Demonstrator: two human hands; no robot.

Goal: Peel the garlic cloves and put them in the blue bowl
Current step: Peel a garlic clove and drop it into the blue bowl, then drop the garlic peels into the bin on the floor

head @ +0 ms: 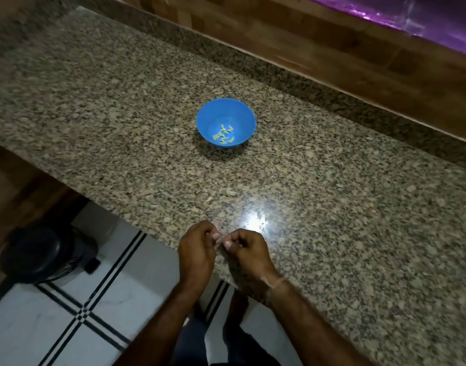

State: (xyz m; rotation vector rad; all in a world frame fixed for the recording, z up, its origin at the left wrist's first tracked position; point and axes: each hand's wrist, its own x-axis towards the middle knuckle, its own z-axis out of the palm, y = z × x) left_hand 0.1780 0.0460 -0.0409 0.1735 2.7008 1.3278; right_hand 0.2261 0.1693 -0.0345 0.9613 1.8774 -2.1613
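Left hand [197,250] and right hand [246,250], fingers curled, meet over the near edge of the speckled tabletop [94,114], pinching a tiny garlic clove [219,237] between their fingertips (barely visible). Farther off, mid-tabletop, the blue bowl [213,112] holds several peeled cloves [223,134].

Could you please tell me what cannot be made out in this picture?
Head view: whether the left hand and right hand hold a clove; their curled fingers hide it.
Head view: the count of garlic cloves in the blue bowl; too small, overlapping.
Head view: the dark object on the floor; blurred, dim.
Head view: the purple sheet; cut off by the frame edge.
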